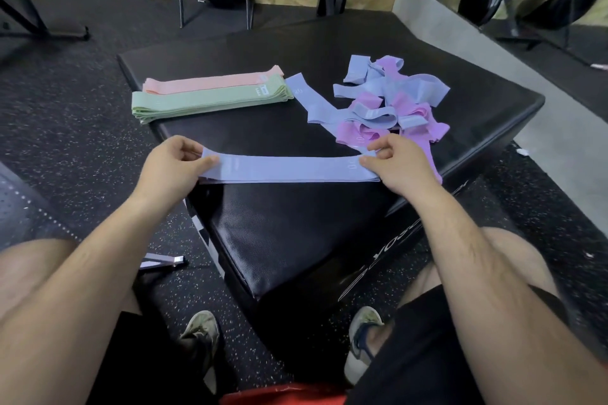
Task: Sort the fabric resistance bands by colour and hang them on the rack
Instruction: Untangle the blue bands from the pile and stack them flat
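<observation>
While a blue band is held flat at the near part of the worktop, its long axis is seen from the head view to run left to right across the body, with one end at each hand. The left end is pinched between thumb and fingers of the left hand. The right end is gripped by the right hand, thumb on top and fingers curled over the far edge. More blue layers can be made out under the band along its near edge, so it is judged to be the top of a blue pile that is being squared up.

A heap of tangled blue and purple bands is left unsorted. It lies beyond the right hand and slightly to its right, almost touching it, and well apart from the left hand. The next pick is therefore judged to fall to the right hand, by a short reach forward.

A green stack and a pink stack are laid side by side at the far left, with their long axes roughly parallel to the held band. No rack is shown, so hanging is judged not yet begun.
</observation>
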A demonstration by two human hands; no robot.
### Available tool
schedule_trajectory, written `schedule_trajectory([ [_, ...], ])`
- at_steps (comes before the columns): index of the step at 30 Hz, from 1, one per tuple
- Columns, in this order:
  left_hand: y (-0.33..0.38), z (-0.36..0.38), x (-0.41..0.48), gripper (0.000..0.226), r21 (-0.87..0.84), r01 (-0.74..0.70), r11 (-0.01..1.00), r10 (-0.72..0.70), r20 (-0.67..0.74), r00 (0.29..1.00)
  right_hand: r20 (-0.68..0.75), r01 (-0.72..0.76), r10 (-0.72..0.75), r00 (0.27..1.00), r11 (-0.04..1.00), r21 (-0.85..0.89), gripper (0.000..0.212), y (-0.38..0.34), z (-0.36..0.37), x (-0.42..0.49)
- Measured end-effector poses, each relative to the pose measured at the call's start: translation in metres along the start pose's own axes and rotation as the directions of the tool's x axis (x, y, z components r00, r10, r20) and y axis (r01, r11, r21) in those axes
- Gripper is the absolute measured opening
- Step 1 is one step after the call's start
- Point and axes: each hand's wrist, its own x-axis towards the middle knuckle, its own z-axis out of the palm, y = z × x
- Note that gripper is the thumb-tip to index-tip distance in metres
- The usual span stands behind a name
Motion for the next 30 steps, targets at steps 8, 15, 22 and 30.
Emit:
schedule_trajectory([
  [8, -0.004, 0.0, -0.005, 0.013, 0.127, -0.046, 0.991, 0.051, -0.037, 0.998, 0.065, -0.06, 0.058, 0.996, 0.998, 0.022, 0.023, 0.003, -0.009, 0.003],
  [15, -0.006, 0.003, -0.002, 0.017, 0.158, -0.052, 0.986, 0.062, -0.055, 0.997, 0.035, -0.049, 0.048, 0.998, 0.998, 0.03, 0.02, 0.001, -0.007, 0.0],
  [22, -0.008, 0.005, -0.002, 0.022, 0.338, -0.184, 0.923, 0.21, -0.041, 0.977, 0.048, 0.026, -0.017, 0.999, 0.978, -0.207, 0.004, -0.002, -0.011, -0.003],
  [30, 0.015, 0.023, 0.001, 0.019, 0.592, -0.228, 0.773, 0.344, -0.089, 0.935, -0.058, 0.177, -0.195, 0.979, 0.956, -0.235, 0.016, -0.022, 0.007, 0.003],
])
